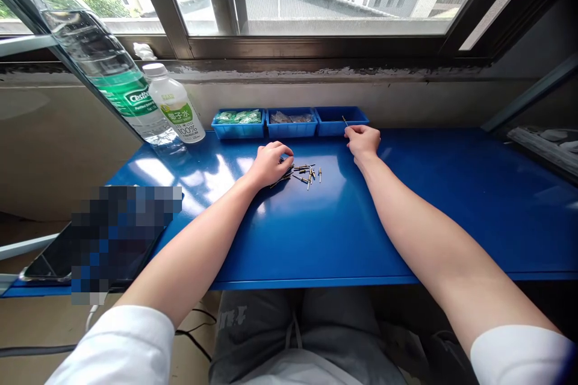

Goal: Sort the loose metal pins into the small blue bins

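Note:
My right hand pinches a thin metal pin at the front edge of the right blue bin. The pin points up and slightly left, over the bin's opening. My left hand rests on the blue table with its fingers curled at the left side of a loose pile of small pins. These pins are thin and silvery with dark and brass-coloured middle parts. The curled fingers partly cover the pile, and what they hold, if anything, is hidden.
Left of that bin stand a middle bin with small bagged items and a left bin with green packets. A large water bottle and a white-capped bottle stand back left. A blurred-out dark device lies front left.

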`<state>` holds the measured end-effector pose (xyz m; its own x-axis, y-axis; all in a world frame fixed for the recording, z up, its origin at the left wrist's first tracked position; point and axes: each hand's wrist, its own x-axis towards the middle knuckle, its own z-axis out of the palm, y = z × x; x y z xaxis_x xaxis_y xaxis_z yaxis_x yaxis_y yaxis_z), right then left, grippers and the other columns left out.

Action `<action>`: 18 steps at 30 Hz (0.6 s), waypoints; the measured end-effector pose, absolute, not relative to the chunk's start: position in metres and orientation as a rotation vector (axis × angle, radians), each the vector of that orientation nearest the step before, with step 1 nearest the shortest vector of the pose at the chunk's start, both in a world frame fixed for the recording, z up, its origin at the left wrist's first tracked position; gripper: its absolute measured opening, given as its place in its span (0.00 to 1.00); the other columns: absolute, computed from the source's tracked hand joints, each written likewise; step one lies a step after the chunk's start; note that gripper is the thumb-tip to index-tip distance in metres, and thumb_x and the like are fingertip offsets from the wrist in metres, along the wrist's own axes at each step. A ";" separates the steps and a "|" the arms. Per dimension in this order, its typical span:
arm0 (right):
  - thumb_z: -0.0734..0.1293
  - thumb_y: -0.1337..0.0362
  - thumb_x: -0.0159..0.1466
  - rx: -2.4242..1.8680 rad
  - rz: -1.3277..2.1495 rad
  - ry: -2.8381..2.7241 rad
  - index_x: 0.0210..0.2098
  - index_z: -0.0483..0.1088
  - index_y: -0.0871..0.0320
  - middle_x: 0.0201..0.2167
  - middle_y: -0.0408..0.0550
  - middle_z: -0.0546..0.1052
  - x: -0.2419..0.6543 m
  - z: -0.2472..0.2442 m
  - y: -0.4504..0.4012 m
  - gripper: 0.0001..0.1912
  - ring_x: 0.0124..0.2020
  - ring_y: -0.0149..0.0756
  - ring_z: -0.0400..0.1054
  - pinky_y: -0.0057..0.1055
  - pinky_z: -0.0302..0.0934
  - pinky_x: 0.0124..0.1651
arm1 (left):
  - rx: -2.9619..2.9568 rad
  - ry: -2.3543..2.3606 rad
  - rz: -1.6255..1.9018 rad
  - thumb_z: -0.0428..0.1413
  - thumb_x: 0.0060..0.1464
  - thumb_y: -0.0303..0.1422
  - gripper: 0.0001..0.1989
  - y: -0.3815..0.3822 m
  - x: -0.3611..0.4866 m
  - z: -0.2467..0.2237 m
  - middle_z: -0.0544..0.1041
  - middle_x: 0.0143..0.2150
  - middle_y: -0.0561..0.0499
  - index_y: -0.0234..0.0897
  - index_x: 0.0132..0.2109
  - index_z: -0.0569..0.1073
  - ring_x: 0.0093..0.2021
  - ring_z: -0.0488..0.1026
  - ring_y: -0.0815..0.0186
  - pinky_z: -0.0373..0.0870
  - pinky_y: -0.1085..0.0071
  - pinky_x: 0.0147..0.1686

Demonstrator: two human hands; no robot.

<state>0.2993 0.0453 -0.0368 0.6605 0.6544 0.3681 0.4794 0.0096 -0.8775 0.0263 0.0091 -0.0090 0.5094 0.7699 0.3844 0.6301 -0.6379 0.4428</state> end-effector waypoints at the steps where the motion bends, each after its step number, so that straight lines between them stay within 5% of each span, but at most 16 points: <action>1: 0.68 0.61 0.52 -1.627 0.178 -0.947 0.28 0.77 0.59 0.23 0.47 0.77 0.299 -0.036 0.045 0.09 0.31 0.39 0.71 0.39 0.65 0.43 | 2.509 1.186 0.819 0.50 0.57 0.35 0.10 0.009 0.026 -0.009 0.76 0.43 0.47 0.38 0.38 0.75 0.49 0.70 0.59 0.62 0.60 0.49; 12: 0.68 0.52 0.54 -1.429 0.364 -0.948 0.35 0.76 0.61 0.23 0.45 0.75 0.291 -0.028 0.038 0.18 0.16 0.26 0.60 0.27 0.58 0.22 | 2.504 1.221 0.782 0.49 0.57 0.36 0.11 0.009 0.027 -0.010 0.75 0.45 0.47 0.39 0.41 0.73 0.51 0.69 0.57 0.58 0.56 0.52; 18: 0.68 0.51 0.54 -1.336 0.424 -1.067 0.34 0.76 0.61 0.23 0.45 0.75 0.287 -0.026 0.034 0.19 0.17 0.25 0.60 0.26 0.57 0.21 | 2.518 1.223 0.745 0.48 0.57 0.37 0.12 0.010 0.026 -0.010 0.75 0.46 0.46 0.39 0.42 0.73 0.51 0.69 0.56 0.58 0.56 0.53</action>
<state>0.2871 0.0343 -0.0257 0.4944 0.7828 0.3778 0.3102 0.2472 -0.9180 0.0263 0.0096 -0.0105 0.5185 0.7855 0.3378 0.6609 -0.6188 0.4247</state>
